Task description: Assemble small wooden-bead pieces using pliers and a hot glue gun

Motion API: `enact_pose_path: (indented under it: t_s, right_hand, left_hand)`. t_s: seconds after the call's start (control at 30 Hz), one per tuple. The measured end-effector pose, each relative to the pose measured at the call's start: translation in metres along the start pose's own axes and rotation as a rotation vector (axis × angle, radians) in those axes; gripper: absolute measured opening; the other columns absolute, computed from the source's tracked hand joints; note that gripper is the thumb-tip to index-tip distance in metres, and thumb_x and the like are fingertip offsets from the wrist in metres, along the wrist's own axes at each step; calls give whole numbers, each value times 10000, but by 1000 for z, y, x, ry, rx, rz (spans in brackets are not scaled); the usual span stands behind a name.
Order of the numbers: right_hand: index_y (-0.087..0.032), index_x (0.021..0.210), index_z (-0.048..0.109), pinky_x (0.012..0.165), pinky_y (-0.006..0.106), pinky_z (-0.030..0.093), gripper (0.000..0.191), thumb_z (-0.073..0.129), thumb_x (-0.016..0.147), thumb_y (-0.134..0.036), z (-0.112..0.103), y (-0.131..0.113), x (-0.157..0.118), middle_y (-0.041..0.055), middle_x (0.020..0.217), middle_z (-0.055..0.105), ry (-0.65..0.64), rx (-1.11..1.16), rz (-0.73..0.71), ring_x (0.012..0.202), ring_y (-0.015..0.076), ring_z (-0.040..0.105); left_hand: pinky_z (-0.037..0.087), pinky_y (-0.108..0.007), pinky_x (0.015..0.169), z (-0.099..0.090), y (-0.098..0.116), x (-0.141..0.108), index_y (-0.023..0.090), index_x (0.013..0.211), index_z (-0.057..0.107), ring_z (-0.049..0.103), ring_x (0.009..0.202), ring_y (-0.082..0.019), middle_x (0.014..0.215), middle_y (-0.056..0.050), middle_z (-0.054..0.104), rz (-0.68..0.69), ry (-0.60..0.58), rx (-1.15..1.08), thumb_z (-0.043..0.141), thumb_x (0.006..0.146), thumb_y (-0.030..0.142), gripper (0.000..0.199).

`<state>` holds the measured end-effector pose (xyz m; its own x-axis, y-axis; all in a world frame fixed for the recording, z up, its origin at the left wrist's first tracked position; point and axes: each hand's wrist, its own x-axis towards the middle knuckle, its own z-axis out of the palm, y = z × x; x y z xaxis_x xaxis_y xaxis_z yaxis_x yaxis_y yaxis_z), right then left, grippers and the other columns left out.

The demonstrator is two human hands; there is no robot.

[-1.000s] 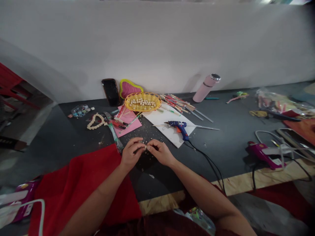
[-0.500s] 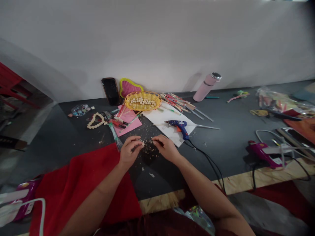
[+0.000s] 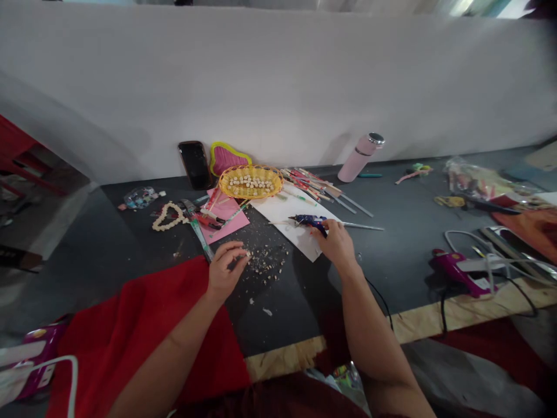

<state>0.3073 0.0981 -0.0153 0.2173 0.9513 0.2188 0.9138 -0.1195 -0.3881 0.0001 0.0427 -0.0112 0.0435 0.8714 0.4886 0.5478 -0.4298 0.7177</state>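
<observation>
Between thumb and forefinger, my left hand (image 3: 226, 269) pinches a small pale bead piece (image 3: 248, 254) above the dark table. My right hand (image 3: 338, 244) has its fingers round the handle of a blue glue gun (image 3: 310, 220), which lies over a white sheet (image 3: 300, 239). Small beads and crumbs (image 3: 267, 267) are scattered between my hands. Behind them a yellow basket (image 3: 251, 197) holds several pale beads. A heart-shaped loop of beads (image 3: 169, 216) lies to the left, beside red-handled pliers (image 3: 204, 219) on pink paper (image 3: 237, 220).
A phone (image 3: 194, 165) and a yellow-edged pink shape (image 3: 230, 158) lean on the wall. Colored sticks (image 3: 311, 183) and a pink bottle (image 3: 359, 158) stand or lie further right. Red cloth (image 3: 174, 313) covers the left front; a purple power strip (image 3: 463, 274) and cables lie right.
My right hand has moved right, away from my left hand, and has taken hold of the glue gun's handle. My left hand still pinches its small piece.
</observation>
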Motion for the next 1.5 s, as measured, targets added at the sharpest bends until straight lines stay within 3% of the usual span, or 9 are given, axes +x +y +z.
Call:
enact_pose_path:
  t_s: [0.17, 0.53, 0.63, 0.73, 0.83, 0.93, 1.07, 1.2, 1.5]
  right_hand:
    - [-205, 1048, 514, 640, 291, 406, 393, 533, 777, -488, 6, 7, 3, 59, 951, 646, -106, 12, 156, 806, 220, 601]
    - [-180, 903, 622, 635, 301, 395, 402, 469, 797, -537, -7, -1, 2, 115, 893, 660, -171, -108, 226, 807, 237, 606]
    - [-174, 846, 627, 621, 289, 393, 394, 494, 774, -537, -12, -4, 4, 87, 784, 649, -66, 65, 240, 751, 216, 588]
    - [-164, 819, 604, 545, 257, 394, 395, 502, 765, -542, -22, -15, 1, 41, 679, 591, -3, 528, 249, 618, 156, 535]
    - [-181, 843, 572, 462, 236, 384, 378, 548, 740, -544, -30, -34, -8, -6, 615, 512, -189, 1071, 269, 517, 115, 474]
    - [-189, 883, 565, 430, 227, 363, 353, 620, 708, -491, -32, -51, -19, 5, 664, 532, -427, 1270, 246, 531, 116, 482]
    - [-189, 956, 560, 511, 232, 398, 336, 632, 727, -424, -25, -64, -33, 34, 792, 587, -608, 1271, 78, 618, 122, 506]
    - [-173, 954, 550, 589, 248, 402, 307, 605, 771, -413, -18, -68, -40, 11, 722, 566, -688, 1192, -67, 639, 123, 494]
    - [-175, 994, 527, 564, 234, 384, 299, 586, 805, -399, -16, -69, -43, 1, 732, 537, -813, 1067, -158, 625, 109, 466]
  left_hand:
    - [500, -292, 699, 0, -3, -1, 194, 869, 638, 579, 879, -162, 1009, -64, 612, -2, 20, -5, 589, 795, 259, 110]
    - [496, -277, 692, -1, -2, 0, 195, 861, 635, 575, 869, -155, 996, -58, 614, 1, 33, -9, 589, 794, 236, 92]
    - [493, -275, 689, -2, -2, 1, 191, 855, 635, 576, 864, -153, 996, -58, 615, -4, 43, -12, 589, 793, 237, 90]
    - [492, -272, 688, -3, -3, 1, 186, 850, 637, 576, 868, -154, 990, -57, 617, -11, 57, -13, 594, 789, 236, 90]
    - [494, -273, 688, -4, -5, 2, 189, 853, 639, 577, 868, -155, 993, -57, 617, -23, 63, -14, 600, 786, 236, 91]
    - [496, -280, 693, -3, -6, 2, 192, 857, 640, 576, 880, -161, 997, -59, 615, -35, 64, -19, 596, 789, 249, 99]
    - [497, -285, 703, -3, -7, 2, 192, 851, 642, 580, 867, -160, 995, -60, 615, -52, 65, -11, 591, 793, 261, 103]
    - [499, -291, 703, -5, -7, 3, 198, 848, 643, 584, 855, -160, 985, -57, 619, -57, 74, 1, 591, 792, 275, 109]
    - [497, -283, 694, -5, -9, 3, 196, 852, 648, 590, 854, -160, 986, -57, 623, -57, 88, -1, 588, 793, 262, 107]
